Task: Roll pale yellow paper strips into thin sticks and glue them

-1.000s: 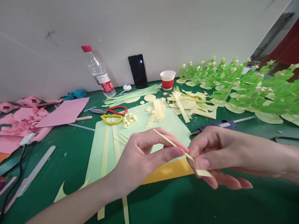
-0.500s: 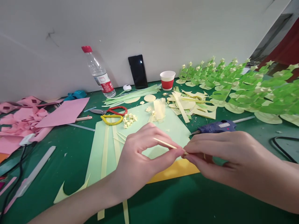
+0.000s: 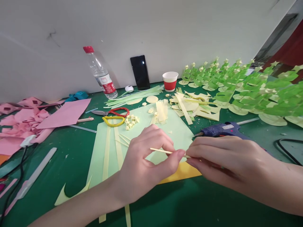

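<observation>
A narrow pale yellow paper strip (image 3: 161, 151), seen nearly edge-on, runs between my two hands above a light green sheet (image 3: 96, 160). My left hand (image 3: 149, 164) pinches it between thumb and forefinger, and one end sticks out to the left inside the curve of those fingers. At the strip's right end, my right hand (image 3: 227, 162) is closed with the fingertips pressed together; its fingers hide that end. Small folded paper stars (image 3: 132, 122) lie on the sheet beyond my left hand. Longer yellow strips (image 3: 105, 171) stretch along the sheet's left part.
Scissors (image 3: 113, 121) with red and yellow handles lie behind the stars. A blue glue gun (image 3: 219, 129) rests just beyond my right hand. Paper scraps (image 3: 195, 107), a cup (image 3: 170, 82), a phone (image 3: 140, 72) and a bottle (image 3: 104, 78) stand or lie farther back. Green paper plants (image 3: 227, 91) crowd the right.
The strip has tilted flatter, and its free end reaches slightly farther left. My fingertips have drawn a little apart, with my right hand lower and its fingers flatter.
</observation>
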Demonstrator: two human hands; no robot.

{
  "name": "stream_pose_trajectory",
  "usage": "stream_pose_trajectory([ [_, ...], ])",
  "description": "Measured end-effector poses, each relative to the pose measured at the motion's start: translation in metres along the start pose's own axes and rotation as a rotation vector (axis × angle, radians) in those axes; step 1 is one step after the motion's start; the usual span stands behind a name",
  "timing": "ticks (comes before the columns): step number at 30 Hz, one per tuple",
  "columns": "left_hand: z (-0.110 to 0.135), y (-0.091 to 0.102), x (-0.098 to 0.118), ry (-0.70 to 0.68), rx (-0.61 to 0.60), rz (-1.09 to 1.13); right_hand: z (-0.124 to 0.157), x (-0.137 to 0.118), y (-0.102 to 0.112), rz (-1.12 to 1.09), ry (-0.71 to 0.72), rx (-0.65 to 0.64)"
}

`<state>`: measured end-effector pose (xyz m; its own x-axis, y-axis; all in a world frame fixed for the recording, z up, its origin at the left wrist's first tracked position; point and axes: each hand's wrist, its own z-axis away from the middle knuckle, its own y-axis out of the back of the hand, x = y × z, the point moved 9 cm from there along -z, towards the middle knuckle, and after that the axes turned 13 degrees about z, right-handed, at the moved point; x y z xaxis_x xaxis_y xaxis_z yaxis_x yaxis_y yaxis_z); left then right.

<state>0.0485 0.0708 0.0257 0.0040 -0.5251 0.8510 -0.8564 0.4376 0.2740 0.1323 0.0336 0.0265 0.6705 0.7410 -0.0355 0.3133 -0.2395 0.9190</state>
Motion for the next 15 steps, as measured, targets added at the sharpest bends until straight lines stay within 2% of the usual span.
stream_pose_trajectory([
  [6, -0.001, 0.0, -0.009, 0.138, 0.006, 0.023, 0.005, -0.006, 0.002, 0.191, 0.072, 0.105],
  [11, 0.0, 0.0, -0.017, 0.248, 0.016, 0.051, 0.007, -0.012, -0.008, 0.318, 0.162, 0.045],
  [15, -0.002, 0.002, -0.018, 0.264, 0.022, 0.056, 0.006, -0.008, 0.002, 0.344, 0.13, 0.081],
])
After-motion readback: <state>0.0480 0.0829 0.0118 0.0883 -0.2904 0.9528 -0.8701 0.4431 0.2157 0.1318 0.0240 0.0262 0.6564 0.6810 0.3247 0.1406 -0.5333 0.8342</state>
